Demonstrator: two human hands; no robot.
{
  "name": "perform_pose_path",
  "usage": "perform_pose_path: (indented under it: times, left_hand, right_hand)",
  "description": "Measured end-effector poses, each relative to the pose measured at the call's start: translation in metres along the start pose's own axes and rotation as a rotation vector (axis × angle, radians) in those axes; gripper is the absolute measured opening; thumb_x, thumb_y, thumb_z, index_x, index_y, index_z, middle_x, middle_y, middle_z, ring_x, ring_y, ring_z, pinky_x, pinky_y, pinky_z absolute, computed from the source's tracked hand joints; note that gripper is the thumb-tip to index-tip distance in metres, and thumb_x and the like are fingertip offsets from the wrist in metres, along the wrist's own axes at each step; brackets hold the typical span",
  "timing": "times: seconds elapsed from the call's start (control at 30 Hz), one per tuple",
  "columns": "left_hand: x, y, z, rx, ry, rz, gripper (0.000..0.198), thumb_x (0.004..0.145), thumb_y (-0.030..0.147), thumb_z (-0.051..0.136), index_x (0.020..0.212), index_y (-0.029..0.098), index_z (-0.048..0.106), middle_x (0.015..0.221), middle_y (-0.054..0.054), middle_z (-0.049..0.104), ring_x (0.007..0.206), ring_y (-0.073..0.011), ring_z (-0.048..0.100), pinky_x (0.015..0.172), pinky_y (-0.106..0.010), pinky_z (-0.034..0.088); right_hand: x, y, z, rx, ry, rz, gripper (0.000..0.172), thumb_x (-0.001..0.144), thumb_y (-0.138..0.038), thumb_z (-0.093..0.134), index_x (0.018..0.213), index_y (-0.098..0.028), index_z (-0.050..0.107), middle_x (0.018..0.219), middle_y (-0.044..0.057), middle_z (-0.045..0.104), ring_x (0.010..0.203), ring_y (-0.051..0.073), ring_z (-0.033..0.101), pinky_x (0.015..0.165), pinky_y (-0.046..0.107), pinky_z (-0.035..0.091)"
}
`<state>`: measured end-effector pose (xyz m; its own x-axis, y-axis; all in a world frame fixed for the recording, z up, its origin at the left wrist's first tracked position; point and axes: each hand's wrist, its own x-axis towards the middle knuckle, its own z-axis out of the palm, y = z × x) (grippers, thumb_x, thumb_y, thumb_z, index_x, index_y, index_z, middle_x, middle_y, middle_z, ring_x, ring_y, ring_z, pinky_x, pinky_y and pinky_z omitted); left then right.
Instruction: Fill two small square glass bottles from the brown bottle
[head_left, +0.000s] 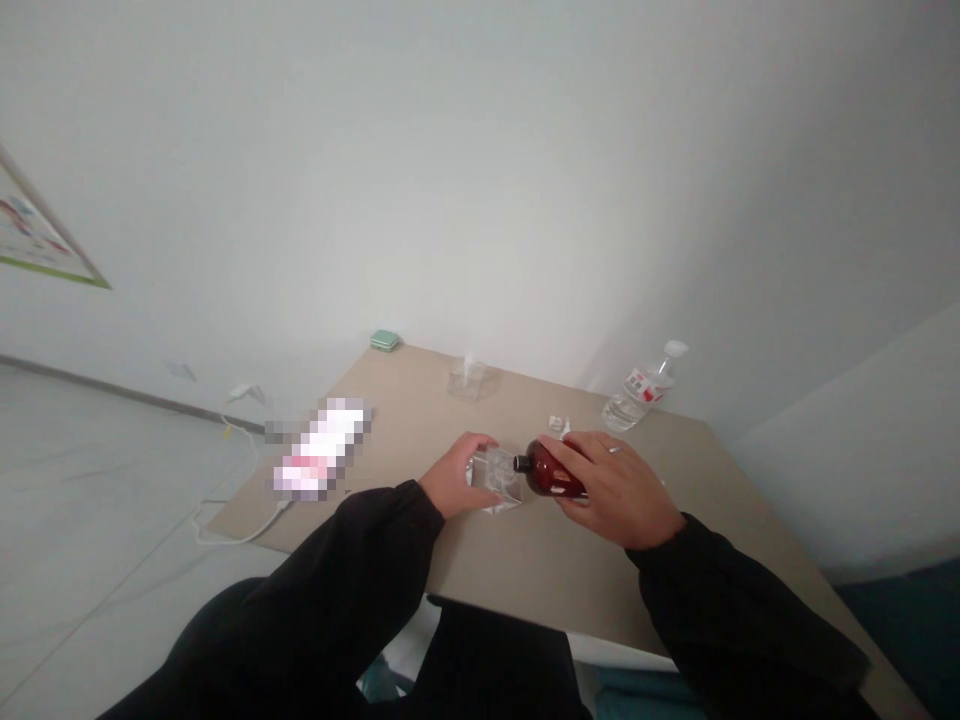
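The left hand [450, 475] has a closed grip around a clear square container [495, 482], held just above the table [525, 570]. The right hand [613, 490] grips a brown bottle [553, 470] lying nearly sideways, its dark neck just beside the container. Farther along the table stand a water bottle [641, 388], a small clear box [466, 380] and a green case [384, 340].

One view from your head, facing forward and down, close above your left hand [454, 475] and right hand [619, 490] at lower centre, the table [540, 570] spread below them, white wall [480, 180] filling the upper frame, floor [97, 480] at left
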<state>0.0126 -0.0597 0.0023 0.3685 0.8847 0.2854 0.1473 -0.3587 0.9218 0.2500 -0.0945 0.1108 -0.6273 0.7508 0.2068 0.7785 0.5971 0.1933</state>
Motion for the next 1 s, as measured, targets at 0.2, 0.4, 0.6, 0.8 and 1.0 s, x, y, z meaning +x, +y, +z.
perform_pose_path:
  times: [0.2, 0.4, 0.6, 0.8, 1.0]
  left_hand:
    - [-0.001, -0.001, 0.001, -0.029, 0.013, -0.01, 0.067, 0.054, 0.019, 0.083, 0.114, 0.019, 0.052, 0.111, -0.007, 0.056, 0.105, -0.0275, 0.054, 0.096, -0.042, 0.042]
    - [-0.001, -0.006, 0.002, -0.115, 0.017, -0.042, 0.068, 0.057, 0.025, 0.082, 0.116, 0.019, 0.049, 0.108, -0.006, 0.057, 0.097, -0.0235, 0.057, 0.089, -0.037, 0.045]
    - [-0.001, -0.015, 0.003, -0.171, -0.011, -0.059, 0.068, 0.059, 0.026, 0.08, 0.118, 0.02, 0.046, 0.108, -0.005, 0.057, 0.091, -0.0201, 0.058, 0.082, -0.033, 0.046]
    - [0.0, -0.007, 0.003, -0.239, -0.003, -0.106, 0.067, 0.055, 0.021, 0.079, 0.113, 0.02, 0.047, 0.105, -0.004, 0.056, 0.09, -0.0196, 0.057, 0.081, -0.032, 0.046]
    - [0.002, -0.009, 0.002, -0.201, 0.006, -0.082, 0.067, 0.054, 0.02, 0.08, 0.112, 0.018, 0.047, 0.102, -0.005, 0.059, 0.091, -0.0216, 0.058, 0.083, -0.033, 0.046]
  right_hand:
    - [-0.002, 0.001, 0.007, 0.058, 0.022, 0.015, 0.066, 0.074, -0.029, 0.065, 0.137, -0.021, 0.047, 0.118, 0.013, 0.06, 0.105, 0.03, 0.056, 0.093, 0.044, 0.044]
    - [-0.006, 0.005, 0.019, 0.288, 0.121, 0.13, 0.073, 0.07, -0.031, 0.07, 0.137, -0.021, 0.043, 0.126, 0.013, 0.058, 0.114, 0.031, 0.055, 0.097, 0.047, 0.045]
    - [0.005, 0.011, 0.031, 0.865, 0.347, 0.324, 0.073, 0.073, -0.031, 0.069, 0.137, -0.024, 0.035, 0.133, 0.014, 0.053, 0.116, 0.029, 0.058, 0.095, 0.048, 0.049]
    - [0.044, 0.025, 0.054, 1.18, 0.505, 0.421, 0.074, 0.066, -0.028, 0.074, 0.128, -0.027, 0.035, 0.131, 0.012, 0.054, 0.113, 0.026, 0.06, 0.099, 0.049, 0.047]
    - [0.078, 0.031, 0.091, 1.247, 0.478, 0.548, 0.077, 0.058, -0.029, 0.08, 0.122, -0.025, 0.037, 0.12, 0.01, 0.061, 0.1, 0.024, 0.066, 0.094, 0.047, 0.05]
